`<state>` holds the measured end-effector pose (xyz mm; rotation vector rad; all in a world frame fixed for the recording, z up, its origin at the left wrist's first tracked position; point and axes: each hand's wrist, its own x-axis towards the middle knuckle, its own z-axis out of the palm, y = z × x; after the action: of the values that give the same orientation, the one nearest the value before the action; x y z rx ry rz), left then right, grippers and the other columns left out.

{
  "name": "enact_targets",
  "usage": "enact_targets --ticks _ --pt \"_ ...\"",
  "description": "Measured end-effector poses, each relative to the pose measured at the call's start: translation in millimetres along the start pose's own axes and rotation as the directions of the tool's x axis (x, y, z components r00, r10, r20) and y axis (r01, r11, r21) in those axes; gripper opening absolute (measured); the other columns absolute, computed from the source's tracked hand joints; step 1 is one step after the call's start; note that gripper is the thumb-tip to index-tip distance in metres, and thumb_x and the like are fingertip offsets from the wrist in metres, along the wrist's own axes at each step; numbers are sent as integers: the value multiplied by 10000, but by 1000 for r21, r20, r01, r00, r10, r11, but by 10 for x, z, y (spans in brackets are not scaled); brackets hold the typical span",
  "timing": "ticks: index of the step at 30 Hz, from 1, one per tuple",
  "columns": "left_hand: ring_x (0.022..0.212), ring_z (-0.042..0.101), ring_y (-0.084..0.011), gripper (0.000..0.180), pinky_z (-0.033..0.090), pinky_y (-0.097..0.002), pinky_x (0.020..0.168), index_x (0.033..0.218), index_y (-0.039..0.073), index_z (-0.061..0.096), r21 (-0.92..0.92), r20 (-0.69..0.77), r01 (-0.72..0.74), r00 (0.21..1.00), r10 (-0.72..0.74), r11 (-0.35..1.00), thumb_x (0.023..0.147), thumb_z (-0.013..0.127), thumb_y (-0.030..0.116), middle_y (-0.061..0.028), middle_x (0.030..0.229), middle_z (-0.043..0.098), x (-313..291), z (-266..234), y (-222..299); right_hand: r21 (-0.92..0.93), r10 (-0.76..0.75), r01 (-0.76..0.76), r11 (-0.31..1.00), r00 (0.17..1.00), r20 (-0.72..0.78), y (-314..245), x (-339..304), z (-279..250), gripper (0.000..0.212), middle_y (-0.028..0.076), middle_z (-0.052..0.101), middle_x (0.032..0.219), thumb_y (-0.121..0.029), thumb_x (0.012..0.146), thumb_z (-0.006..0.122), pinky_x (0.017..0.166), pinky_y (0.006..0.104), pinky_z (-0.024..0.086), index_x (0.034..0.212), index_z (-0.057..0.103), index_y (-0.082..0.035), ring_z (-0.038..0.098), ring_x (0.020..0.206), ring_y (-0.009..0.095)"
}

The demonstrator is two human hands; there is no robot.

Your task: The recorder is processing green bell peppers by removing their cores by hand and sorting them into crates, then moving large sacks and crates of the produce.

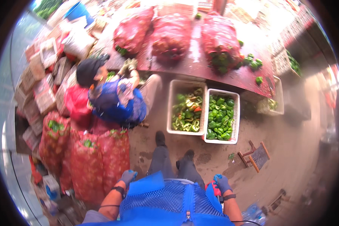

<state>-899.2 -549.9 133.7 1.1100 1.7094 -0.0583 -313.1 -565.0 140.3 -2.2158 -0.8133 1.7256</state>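
Observation:
My left hand (128,176), in a grey-blue glove, hangs at my left side with its fingers curled; nothing shows in it. Nearest to it stands a full red mesh sack (87,169). At my right side, my right hand (223,183), gloved alike, has its fingers bent in beside a small red thing (216,189); what they grip is hidden. Ahead of my feet are two white plastic crates side by side. The left crate (170,107) holds cut pepper pieces (188,113), green with some red. Whole green peppers (220,116) fill the right crate (223,141).
A person (120,100) in a blue vest sits at my front left, gloved hands near the table edge. Red mesh sacks (171,35) lie on the dark red table (194,66). A small folding stool (258,156) stands to the right. Stacked crates (45,92) fill the far left.

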Motion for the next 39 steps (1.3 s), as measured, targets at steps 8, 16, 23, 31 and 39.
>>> enact_targets --ticks 8,16,23,31,39 --pt "628 566 -262 290 442 -411 620 749 66 618 -455 -133 58 982 -133 889 883 593 322 -109 653 592 -245 195 656 210 122 -142 967 987 105 -264 146 -335 150 39 626 829 -240 915 618 468 318 467 1013 595 -129 579 596 154" --pt "612 517 -123 258 431 -307 570 777 71 640 -602 -185 149 930 -318 785 891 604 299 -19 677 582 -737 539 36 -27 181 -179 983 965 188 -832 242 -168 217 50 635 860 -280 907 630 525 385 507 1047 590 -119 621 644 208" --pt "569 531 -158 282 432 -338 547 771 77 656 -605 -136 208 924 -357 768 878 570 323 -43 634 580 -805 846 -1068 44 100 -108 993 982 163 -1274 7 265 313 47 639 926 -315 914 630 555 330 507 1156 571 -127 632 699 180" --pt "446 449 -110 220 344 -251 395 684 143 524 -849 52 235 929 -367 474 890 588 184 16 582 497 -775 302 -1000 -66 17 -8 998 989 145 -1636 18 1049 313 30 642 942 -318 917 593 589 298 514 1138 612 -98 617 717 133" --pt "484 485 -111 159 339 -252 403 780 128 559 -874 57 223 929 -364 432 916 574 208 -1 648 549 -435 -164 -874 -131 81 -70 989 993 82 -1224 -110 944 286 55 661 876 -337 878 555 565 341 521 935 638 -69 638 689 178"
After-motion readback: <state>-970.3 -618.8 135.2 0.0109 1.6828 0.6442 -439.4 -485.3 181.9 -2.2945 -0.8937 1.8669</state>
